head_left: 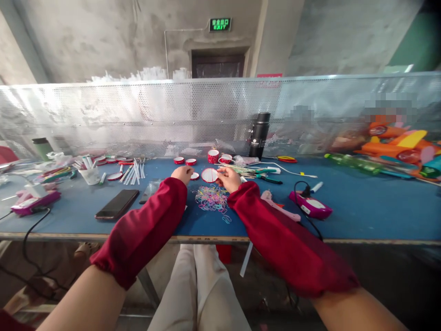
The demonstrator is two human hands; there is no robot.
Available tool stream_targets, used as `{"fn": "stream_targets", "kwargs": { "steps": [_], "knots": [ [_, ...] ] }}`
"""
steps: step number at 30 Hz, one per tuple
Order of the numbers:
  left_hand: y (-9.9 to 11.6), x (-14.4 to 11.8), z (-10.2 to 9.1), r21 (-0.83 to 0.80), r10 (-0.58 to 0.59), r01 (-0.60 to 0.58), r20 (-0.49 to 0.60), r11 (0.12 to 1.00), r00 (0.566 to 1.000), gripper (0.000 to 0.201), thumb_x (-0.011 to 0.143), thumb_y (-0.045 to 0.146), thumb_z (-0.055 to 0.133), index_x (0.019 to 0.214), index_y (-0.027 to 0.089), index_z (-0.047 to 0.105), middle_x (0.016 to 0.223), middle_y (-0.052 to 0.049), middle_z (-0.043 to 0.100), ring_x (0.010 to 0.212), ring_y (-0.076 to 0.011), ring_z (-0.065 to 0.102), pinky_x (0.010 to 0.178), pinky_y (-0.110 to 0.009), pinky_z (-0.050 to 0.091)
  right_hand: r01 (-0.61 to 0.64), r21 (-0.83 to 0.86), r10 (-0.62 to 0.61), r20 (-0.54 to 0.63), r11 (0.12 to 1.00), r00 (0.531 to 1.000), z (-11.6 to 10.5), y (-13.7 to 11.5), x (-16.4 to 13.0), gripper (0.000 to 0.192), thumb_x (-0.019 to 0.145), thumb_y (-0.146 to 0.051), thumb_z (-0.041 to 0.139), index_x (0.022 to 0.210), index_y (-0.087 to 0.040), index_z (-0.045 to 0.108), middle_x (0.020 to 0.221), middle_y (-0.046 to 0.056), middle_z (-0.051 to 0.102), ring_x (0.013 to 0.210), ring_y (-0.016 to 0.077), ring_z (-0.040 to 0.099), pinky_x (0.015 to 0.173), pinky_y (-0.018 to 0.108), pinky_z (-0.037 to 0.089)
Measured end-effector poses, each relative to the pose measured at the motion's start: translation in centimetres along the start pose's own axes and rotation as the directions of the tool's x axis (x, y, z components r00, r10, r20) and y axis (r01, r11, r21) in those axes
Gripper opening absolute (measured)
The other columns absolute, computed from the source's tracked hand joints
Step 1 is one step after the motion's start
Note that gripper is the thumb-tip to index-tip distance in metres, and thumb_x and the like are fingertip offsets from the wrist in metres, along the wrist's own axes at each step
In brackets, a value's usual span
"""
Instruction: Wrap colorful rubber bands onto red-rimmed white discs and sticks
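A person in red sleeve covers works at a blue workbench (361,207), both hands out over a loose heap of coloured rubber bands (212,199). The right hand (228,178) pinches a white disc with a red rim (209,175) by its edge, fingers closed on it and holding it upright just above the bench. The left hand (182,174) is curled loosely just left of the disc, beside a smaller red-rimmed disc (195,175) lying on the bench; whether it grips anything cannot be told. A black smartphone (117,204) lies near the left forearm, a pink hot-glue gun (279,207) by the right. A black flask (259,135) stands against the perforated metal screen (138,115) behind, its label too small to read. Above a doorway, a green sign (220,24) reads "EXIT" beneath Chinese characters.
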State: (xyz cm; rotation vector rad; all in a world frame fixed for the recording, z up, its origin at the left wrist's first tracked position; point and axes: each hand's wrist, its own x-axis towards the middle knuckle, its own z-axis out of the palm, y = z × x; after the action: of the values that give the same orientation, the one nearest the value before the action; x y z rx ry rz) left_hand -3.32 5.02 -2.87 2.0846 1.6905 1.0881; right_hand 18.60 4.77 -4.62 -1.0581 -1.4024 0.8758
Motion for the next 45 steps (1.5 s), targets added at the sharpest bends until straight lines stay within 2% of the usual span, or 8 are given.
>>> {"fn": "stream_targets", "kwargs": {
  "steps": [3, 5, 12, 16, 20, 23, 31, 45],
  "knots": [
    [1.0, -0.3, 0.4, -0.409, -0.047, 0.113, 0.168, 0.906, 0.985, 0.037, 0.090, 0.046, 0.053, 0.108, 0.017, 0.069, 0.096, -0.008, 0.072, 0.083, -0.0178, 0.068, 0.068, -0.025, 0.050, 0.069, -0.006, -0.069, 0.059, 0.998, 0.996, 0.0, 0.2, -0.1, 0.018, 0.077, -0.032, 0.068, 0.090, -0.023, 0.057, 0.062, -0.004, 0.064, 0.053, 0.0140, 0.063, 0.046, 0.024, 0.049],
    [1.4, -0.5, 0.7, -0.533, -0.042, 0.185, 0.268, 0.826, 0.962, 0.043, 0.087, 0.051, 0.057, 0.110, 0.017, 0.067, 0.089, -0.006, 0.071, 0.077, -0.0163, 0.067, 0.061, -0.023, 0.049, 0.105, -0.002, -0.104, 0.096, 0.995, 0.990, 0.0, 0.2, -0.1, 0.021, 0.077, -0.035, 0.068, 0.091, -0.023, 0.058, 0.063, -0.003, 0.064, 0.053, 0.0138, 0.062, 0.047, 0.024, 0.048],
    [1.6, -0.6, 0.4, -0.466, -0.031, 0.132, 0.219, 0.875, 0.975, 0.027, 0.081, 0.035, 0.066, 0.096, 0.013, 0.070, 0.069, -0.001, 0.063, 0.058, -0.0110, 0.057, 0.049, -0.020, 0.040, 0.087, 0.033, -0.091, 0.167, 0.996, 0.982, 0.2, -0.2, -0.4, 0.030, 0.076, -0.043, 0.069, 0.096, -0.022, 0.059, 0.074, 0.000, 0.068, 0.059, 0.0147, 0.066, 0.047, 0.023, 0.048],
    [0.8, 0.2, 0.1, -0.398, -0.079, 0.102, 0.073, 0.912, 0.994, 0.024, 0.085, 0.026, 0.059, 0.102, 0.013, 0.070, 0.069, -0.001, 0.062, 0.054, -0.0099, 0.052, 0.050, -0.021, 0.039, 0.075, -0.027, -0.071, 0.114, 0.997, 0.991, -0.1, -0.2, -0.5, 0.033, 0.079, -0.047, 0.067, 0.097, -0.022, 0.058, 0.080, 0.002, 0.070, 0.058, 0.0136, 0.066, 0.046, 0.023, 0.049],
    [-0.5, 1.0, 0.1, -0.255, -0.033, 0.019, -0.050, 0.967, 0.998, 0.019, 0.083, 0.021, 0.057, 0.089, 0.015, 0.074, 0.075, -0.002, 0.066, 0.064, -0.0120, 0.056, 0.061, -0.022, 0.043, 0.087, -0.126, -0.079, 0.072, 0.988, 0.994, -0.5, -0.2, -0.5, 0.030, 0.080, -0.047, 0.066, 0.094, -0.022, 0.059, 0.079, 0.002, 0.070, 0.059, 0.0134, 0.065, 0.046, 0.022, 0.048],
    [-0.8, 1.2, 0.2, -0.229, -0.022, 0.018, -0.016, 0.973, 1.000, 0.020, 0.082, 0.022, 0.057, 0.086, 0.016, 0.075, 0.070, -0.002, 0.064, 0.063, -0.0127, 0.055, 0.062, -0.023, 0.043, 0.081, -0.168, -0.071, 0.066, 0.983, 0.995, -0.5, -0.2, -0.5, 0.026, 0.081, -0.044, 0.065, 0.092, -0.022, 0.060, 0.078, 0.002, 0.070, 0.058, 0.0138, 0.065, 0.047, 0.023, 0.047],
    [0.8, 0.4, 0.1, -0.381, -0.112, 0.162, 0.150, 0.910, 0.982, 0.019, 0.080, 0.024, 0.062, 0.091, 0.015, 0.075, 0.052, 0.003, 0.050, 0.044, -0.0086, 0.042, 0.048, -0.022, 0.036, 0.187, -0.180, -0.159, 0.163, 0.966, 0.974, -0.2, -0.1, -0.9, 0.027, 0.080, -0.050, 0.064, 0.077, -0.023, 0.062, 0.072, 0.002, 0.070, 0.063, 0.0161, 0.064, 0.057, 0.028, 0.050],
    [2.2, -0.7, -0.7, -0.473, -0.125, 0.274, 0.321, 0.838, 0.939, 0.024, 0.075, 0.026, 0.074, 0.097, 0.015, 0.074, 0.071, -0.002, 0.067, 0.058, -0.0108, 0.058, 0.055, -0.023, 0.048, 0.287, -0.154, -0.248, 0.230, 0.945, 0.941, -0.2, -0.3, -1.0, 0.028, 0.070, -0.044, 0.073, 0.077, -0.022, 0.056, 0.066, -0.002, 0.065, 0.060, 0.0155, 0.060, 0.059, 0.029, 0.046]
  ]
}}
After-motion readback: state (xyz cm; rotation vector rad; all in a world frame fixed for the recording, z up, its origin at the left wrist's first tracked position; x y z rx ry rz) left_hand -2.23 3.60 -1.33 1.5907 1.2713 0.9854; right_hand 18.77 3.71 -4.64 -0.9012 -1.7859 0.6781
